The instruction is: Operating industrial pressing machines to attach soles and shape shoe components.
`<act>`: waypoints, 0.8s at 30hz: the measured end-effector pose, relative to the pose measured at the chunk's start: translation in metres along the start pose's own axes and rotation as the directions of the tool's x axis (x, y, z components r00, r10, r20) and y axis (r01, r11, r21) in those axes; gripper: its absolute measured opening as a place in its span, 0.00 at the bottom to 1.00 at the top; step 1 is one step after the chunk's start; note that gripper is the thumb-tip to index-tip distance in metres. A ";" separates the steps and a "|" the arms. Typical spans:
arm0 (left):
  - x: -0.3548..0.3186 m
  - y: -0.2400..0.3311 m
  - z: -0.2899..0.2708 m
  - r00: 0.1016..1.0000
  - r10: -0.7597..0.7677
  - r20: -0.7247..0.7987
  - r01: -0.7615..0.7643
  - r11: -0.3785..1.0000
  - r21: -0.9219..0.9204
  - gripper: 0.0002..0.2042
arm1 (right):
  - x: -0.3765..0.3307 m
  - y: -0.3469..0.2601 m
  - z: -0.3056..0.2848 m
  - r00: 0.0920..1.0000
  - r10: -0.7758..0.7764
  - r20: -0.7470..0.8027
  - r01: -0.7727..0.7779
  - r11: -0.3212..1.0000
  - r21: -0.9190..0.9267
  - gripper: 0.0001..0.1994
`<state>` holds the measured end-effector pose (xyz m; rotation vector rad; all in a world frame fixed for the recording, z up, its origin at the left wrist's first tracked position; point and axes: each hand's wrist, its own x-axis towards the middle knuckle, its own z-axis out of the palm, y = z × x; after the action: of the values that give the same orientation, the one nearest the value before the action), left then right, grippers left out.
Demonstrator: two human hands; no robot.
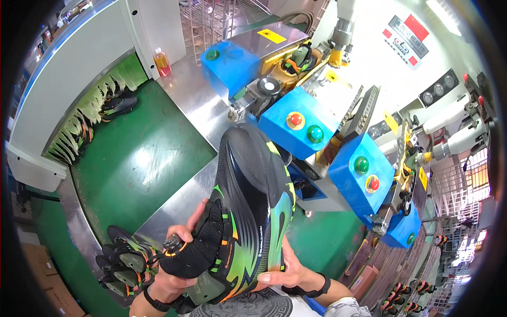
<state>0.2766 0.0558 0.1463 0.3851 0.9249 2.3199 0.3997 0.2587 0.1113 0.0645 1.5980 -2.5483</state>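
Close in front of me is a black sneaker (pixel 248 211) with green and orange markings, toe up and its side facing me. My left hand (pixel 182 232) is closed around the black tongue and lace area, its fingers next to a small dark lace fastener (pixel 172 243). An olive-grey tab (pixel 208 288) shows below that hand. My right hand (pixel 288 269) grips the heel end from the right, its thumb on the side and the other fingers mostly hidden behind the sole.
At left, a green conveyor belt (pixel 148 137) runs into a grey tunnel with a fringed curtain (pixel 79 121); shoes (pixel 117 107) lie at its mouth. Several shoes (pixel 127 264) sit at lower left. A press with blue button boxes (pixel 300 119) stands ahead and right. A bottle (pixel 161 62) stands behind.
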 end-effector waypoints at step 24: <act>-0.004 0.011 0.007 0.976 0.037 0.216 -0.113 0.928 0.354 0.18 | -0.010 -0.011 -0.019 0.995 0.028 0.096 -0.021 0.997 -0.069 0.55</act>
<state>0.2783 0.0503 0.1587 0.8129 1.2551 2.1183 0.4072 0.2810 0.1138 -0.0459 1.6354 -2.4365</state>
